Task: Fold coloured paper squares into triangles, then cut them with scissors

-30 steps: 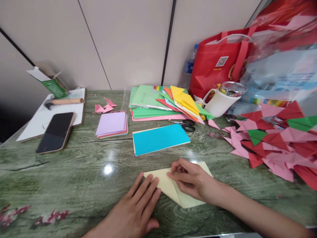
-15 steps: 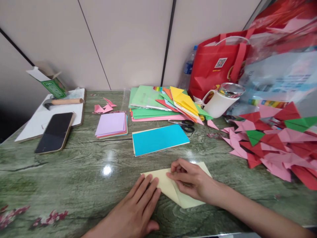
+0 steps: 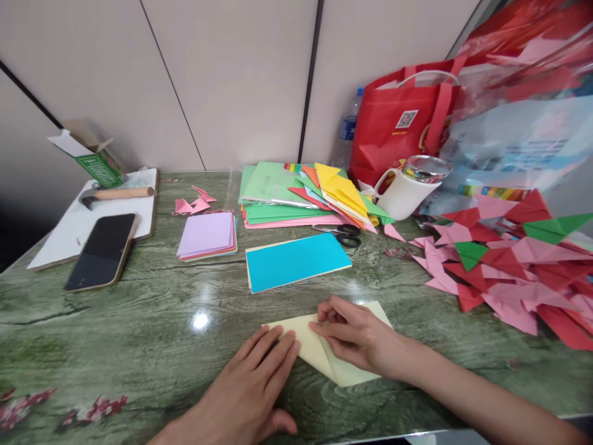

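Note:
A pale yellow sheet of paper [image 3: 340,369], partly folded, lies on the green table near its front edge. My left hand [image 3: 252,386] lies flat with its fingers stretched out, the fingertips pressing the sheet's left corner. My right hand [image 3: 354,337] rests on the middle of the sheet with its fingers curled, pinching a folded flap of the paper against the table.
Behind the sheet lie a blue paper stack [image 3: 296,261], a small lilac stack [image 3: 207,234], scissors [image 3: 345,233] and a pile of coloured sheets [image 3: 301,194]. Several folded pink, red and green pieces [image 3: 504,266] fill the right. A white mug [image 3: 407,188], red bag [image 3: 405,120], phone [image 3: 102,250] and hammer [image 3: 115,193] stand further back.
Both hands stay on the yellow sheet in nearly the same pose. The camera has shifted slightly, moving the whole scene a little to the left.

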`<state>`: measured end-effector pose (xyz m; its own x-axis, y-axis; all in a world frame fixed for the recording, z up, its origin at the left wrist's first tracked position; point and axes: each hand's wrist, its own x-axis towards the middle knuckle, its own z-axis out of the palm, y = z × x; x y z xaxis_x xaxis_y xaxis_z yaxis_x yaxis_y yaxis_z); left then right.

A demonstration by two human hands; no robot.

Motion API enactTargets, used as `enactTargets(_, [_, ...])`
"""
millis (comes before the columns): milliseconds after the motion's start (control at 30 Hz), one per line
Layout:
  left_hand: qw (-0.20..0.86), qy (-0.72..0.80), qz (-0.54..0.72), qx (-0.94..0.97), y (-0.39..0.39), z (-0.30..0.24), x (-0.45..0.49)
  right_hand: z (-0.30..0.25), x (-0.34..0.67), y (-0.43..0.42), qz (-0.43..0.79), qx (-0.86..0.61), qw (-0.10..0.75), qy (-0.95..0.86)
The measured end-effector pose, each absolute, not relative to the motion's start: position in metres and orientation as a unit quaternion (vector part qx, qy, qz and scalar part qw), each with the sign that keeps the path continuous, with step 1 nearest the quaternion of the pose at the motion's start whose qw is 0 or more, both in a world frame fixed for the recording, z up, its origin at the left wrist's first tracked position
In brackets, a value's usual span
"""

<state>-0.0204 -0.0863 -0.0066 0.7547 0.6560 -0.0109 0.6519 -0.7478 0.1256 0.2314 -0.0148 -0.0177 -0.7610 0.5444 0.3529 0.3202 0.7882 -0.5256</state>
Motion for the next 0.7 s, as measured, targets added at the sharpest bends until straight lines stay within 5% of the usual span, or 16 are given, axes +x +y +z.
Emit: enactTargets(700, [0.137, 0.358, -0.016, 0.924, -0.089, 0.006, -0.004, -0.007, 0.229, -0.015, 0.213, -0.237, 0.210, -0.924])
